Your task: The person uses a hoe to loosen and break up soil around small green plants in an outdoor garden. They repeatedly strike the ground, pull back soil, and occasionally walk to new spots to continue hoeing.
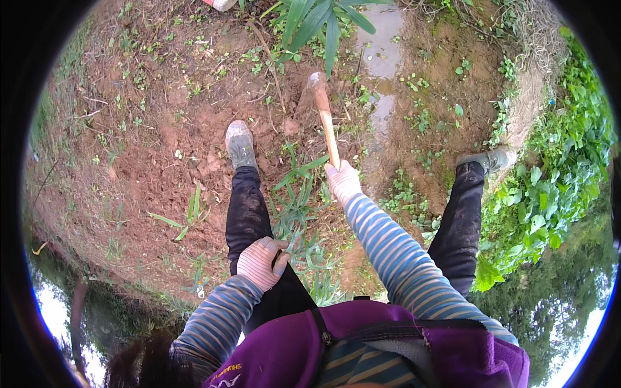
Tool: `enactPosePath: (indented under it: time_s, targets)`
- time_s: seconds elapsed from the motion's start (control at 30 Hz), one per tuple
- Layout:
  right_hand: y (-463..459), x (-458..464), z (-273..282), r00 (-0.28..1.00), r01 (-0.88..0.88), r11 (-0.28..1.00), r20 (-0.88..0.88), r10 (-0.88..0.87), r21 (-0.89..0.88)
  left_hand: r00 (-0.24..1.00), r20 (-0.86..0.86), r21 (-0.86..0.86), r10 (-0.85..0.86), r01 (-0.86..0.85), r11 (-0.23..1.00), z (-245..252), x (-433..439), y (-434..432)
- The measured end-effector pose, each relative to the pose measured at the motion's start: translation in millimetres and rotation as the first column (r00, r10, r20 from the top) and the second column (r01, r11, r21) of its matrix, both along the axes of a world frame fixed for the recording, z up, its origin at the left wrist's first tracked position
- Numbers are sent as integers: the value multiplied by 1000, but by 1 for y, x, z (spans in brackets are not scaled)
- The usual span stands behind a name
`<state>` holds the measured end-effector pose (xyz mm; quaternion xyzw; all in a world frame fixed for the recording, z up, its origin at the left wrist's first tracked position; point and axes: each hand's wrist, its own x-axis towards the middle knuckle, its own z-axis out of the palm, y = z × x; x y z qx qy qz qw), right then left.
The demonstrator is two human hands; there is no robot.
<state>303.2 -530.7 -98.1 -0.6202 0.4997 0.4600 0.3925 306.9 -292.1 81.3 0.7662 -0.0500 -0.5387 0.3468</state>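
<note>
My right hand (pixel 343 181), in a pale striped glove, is closed around the lower end of a wooden tool handle (pixel 328 127). The handle points away from me, and its far end meets a soil-covered head (pixel 317 80) at the reddish ground; the head's exact shape cannot be made out. My left hand (pixel 262 262), in a like glove, rests near my thigh with its fingers curled and holds no tool that I can see.
Long-leaved green plants (pixel 310 24) grow ahead of the tool, others between my legs. A narrow strip of shallow water (pixel 383 53) runs at right of the tool. My shoes (pixel 240 144) stand wide apart on soil. Dense leafy plants (pixel 538 213) line the right side.
</note>
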Motion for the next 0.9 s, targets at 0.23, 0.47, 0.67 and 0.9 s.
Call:
enactPosePath:
  time_s: [0.23,0.47,0.67,0.9]
  targets:
    - [-71,142,-46,712,462,854,475,-518,240,999,23,8,26,-26,1000,2,-3,-2]
    - [-74,212,-80,692,566,792,391,-607,228,999,22,23,-25,25,999,1,-1,-3]
    - [-91,105,-8,715,667,679,-6,-699,308,997,12,27,-71,70,997,-1,7,-9]
    - [-111,203,-82,518,681,660,429,-740,317,991,-3,42,-131,131,990,-6,4,-17]
